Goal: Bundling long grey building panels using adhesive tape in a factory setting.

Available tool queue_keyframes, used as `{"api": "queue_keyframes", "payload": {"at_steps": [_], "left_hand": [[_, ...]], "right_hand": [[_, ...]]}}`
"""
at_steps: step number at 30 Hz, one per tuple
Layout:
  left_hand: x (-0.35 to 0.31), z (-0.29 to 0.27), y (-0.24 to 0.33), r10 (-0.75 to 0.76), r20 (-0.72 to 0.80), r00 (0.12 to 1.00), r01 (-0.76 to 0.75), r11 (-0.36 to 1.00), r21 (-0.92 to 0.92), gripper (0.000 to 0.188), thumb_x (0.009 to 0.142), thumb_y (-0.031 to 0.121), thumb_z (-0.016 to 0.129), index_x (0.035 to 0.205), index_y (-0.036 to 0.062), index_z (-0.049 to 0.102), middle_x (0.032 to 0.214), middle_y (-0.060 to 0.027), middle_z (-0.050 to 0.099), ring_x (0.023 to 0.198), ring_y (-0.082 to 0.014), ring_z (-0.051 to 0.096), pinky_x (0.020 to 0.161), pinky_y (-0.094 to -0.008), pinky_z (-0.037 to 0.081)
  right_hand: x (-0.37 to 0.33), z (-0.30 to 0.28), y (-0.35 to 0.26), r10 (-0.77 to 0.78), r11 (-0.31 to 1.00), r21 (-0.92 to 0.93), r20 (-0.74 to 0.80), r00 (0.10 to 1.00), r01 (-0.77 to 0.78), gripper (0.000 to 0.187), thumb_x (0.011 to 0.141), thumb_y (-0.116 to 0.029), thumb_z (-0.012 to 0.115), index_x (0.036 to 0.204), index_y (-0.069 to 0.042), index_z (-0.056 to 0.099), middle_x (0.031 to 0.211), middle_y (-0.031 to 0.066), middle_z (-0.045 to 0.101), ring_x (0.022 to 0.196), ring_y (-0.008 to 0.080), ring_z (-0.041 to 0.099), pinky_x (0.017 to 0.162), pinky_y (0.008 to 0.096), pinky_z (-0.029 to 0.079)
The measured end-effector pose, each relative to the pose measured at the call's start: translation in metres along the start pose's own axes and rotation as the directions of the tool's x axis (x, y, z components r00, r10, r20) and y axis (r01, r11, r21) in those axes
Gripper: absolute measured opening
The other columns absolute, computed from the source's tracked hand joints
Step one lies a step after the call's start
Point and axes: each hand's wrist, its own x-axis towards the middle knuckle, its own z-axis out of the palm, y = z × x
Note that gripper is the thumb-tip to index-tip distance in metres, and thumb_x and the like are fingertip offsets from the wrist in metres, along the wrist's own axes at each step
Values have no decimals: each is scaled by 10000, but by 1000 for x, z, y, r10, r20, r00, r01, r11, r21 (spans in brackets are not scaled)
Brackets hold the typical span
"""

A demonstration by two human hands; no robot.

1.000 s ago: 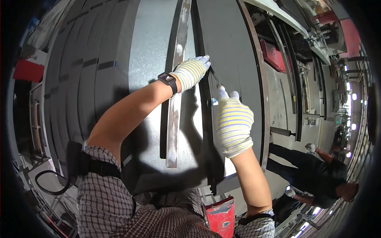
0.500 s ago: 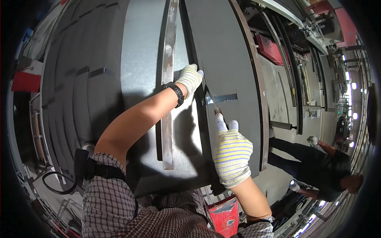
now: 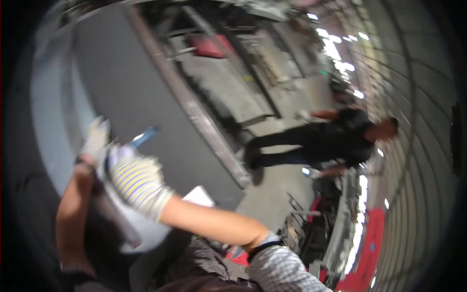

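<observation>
Motion smears the picture. My left hand point(image 3: 97, 137), in a striped knit glove, is at the left edge of a dark grey sheet point(image 3: 131, 82); its fingers are too blurred to read. My right hand point(image 3: 138, 185), gloved alike, is close beside it over the sheet, its fingers bent inward. The thin pointed tool that it held half a second ago is hidden or lost in the blur. Just beyond my right fingers a shiny bluish strip-shaped patch point(image 3: 144, 136) shows in the sheet. A paler metal surface point(image 3: 51, 117) runs along the left.
A rusty metal bar point(image 3: 182, 97) borders the sheet's right side. Beyond it are racks with long dark bars and a red part point(image 3: 211, 46). Another person point(image 3: 321, 136) in dark clothes stands on the floor to the right. A white piece point(image 3: 199, 196) lies near my right forearm.
The view has swung to the right, so the table and both hands now appear farther left. My right hand appears closer to my left, and the thin tool no longer shows.
</observation>
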Motion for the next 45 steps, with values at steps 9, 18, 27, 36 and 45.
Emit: {"api": "queue_keyframes", "payload": {"at_steps": [9,18,27,36,45], "left_hand": [[70,-41,-34,-39,-253,967,98,970,224,610,1002,386,561,1487,62,382,1382,-133,519,1137,-257,587,825,-455,550],[36,-43,-51,-25,-241,970,87,965,247,618,1008,390,547,1503,72,359,1438,-99,477,1199,-240,547,877,-419,523],[10,28,-11,113,22,993,-89,634,768,608,992,325,582,1466,-1,386,1478,-217,418,1310,-334,467,1047,-403,456],[-30,23,25,-50,-224,973,173,803,570,622,987,302,607,1457,-42,387,1419,-204,503,1266,-338,545,964,-408,526],[-17,24,-7,76,-324,943,99,866,491,572,975,378,588,1380,-18,509,1245,-226,638,1166,-356,606,990,-386,470]], "right_hand": [[-37,-25,-21,199,979,7,184,963,-203,157,846,-74,560,971,20,574,704,121,579,525,211,600,436,358,441],[-38,-28,-20,222,946,188,214,951,-263,94,861,-83,561,858,-9,618,632,103,558,530,214,605,481,375,463],[-73,-63,31,-29,999,29,216,976,23,205,859,-158,558,1024,-45,601,738,100,556,485,202,588,408,374,425],[-74,-71,14,64,996,32,389,919,-83,450,853,-100,566,1303,-90,559,949,193,635,610,293,673,509,397,536],[-8,-27,5,108,988,44,484,868,-148,339,861,-90,572,1199,-70,573,1019,180,641,716,337,713,558,419,560]]}}
